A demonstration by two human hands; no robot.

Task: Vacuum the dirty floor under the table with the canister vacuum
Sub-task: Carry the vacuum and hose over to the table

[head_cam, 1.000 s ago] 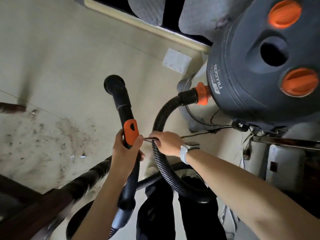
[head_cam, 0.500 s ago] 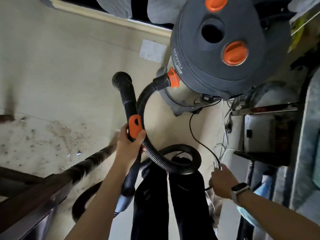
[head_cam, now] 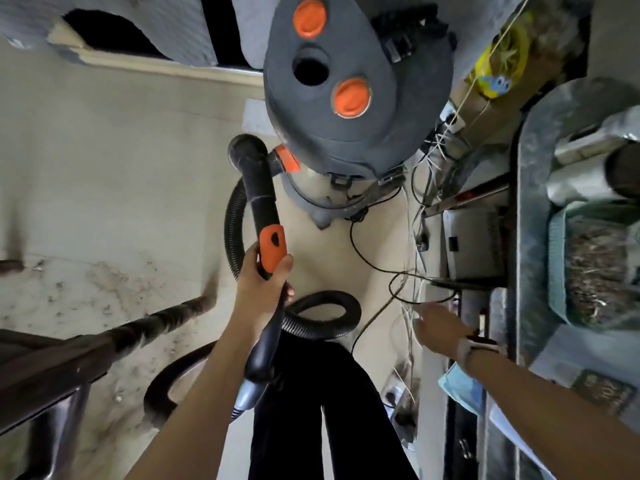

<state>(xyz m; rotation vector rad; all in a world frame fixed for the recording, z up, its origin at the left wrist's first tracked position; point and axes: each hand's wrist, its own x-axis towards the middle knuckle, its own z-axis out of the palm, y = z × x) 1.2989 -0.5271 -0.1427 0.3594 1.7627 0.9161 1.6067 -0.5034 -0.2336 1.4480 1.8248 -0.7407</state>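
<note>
The dark grey canister vacuum (head_cam: 346,140) with orange knobs stands on the pale floor ahead of me. Its ribbed black hose (head_cam: 322,323) loops on the floor by my legs. My left hand (head_cam: 259,292) grips the black wand (head_cam: 259,188) just below its orange slider, nozzle end pointing away from me. My right hand (head_cam: 440,327), a watch on its wrist, reaches to the right and its fingertips pinch the thin black power cord (head_cam: 367,261) among loose wires. Dirt and crumbs speckle the floor (head_cam: 104,289) at the left, beside the dark wooden table frame (head_cam: 69,358).
Cluttered shelving fills the right side, with a teal basket (head_cam: 561,271), a white box (head_cam: 474,244) and a blue mask (head_cam: 460,386). Tangled wires hang beside the vacuum. Grey fabric (head_cam: 173,29) and a skirting edge lie beyond. My dark trousers (head_cam: 311,410) are below.
My right hand left the wand, carrying the cord away to the right toward the shelving. The view swung right; the left hand kept its grip on the wand.
</note>
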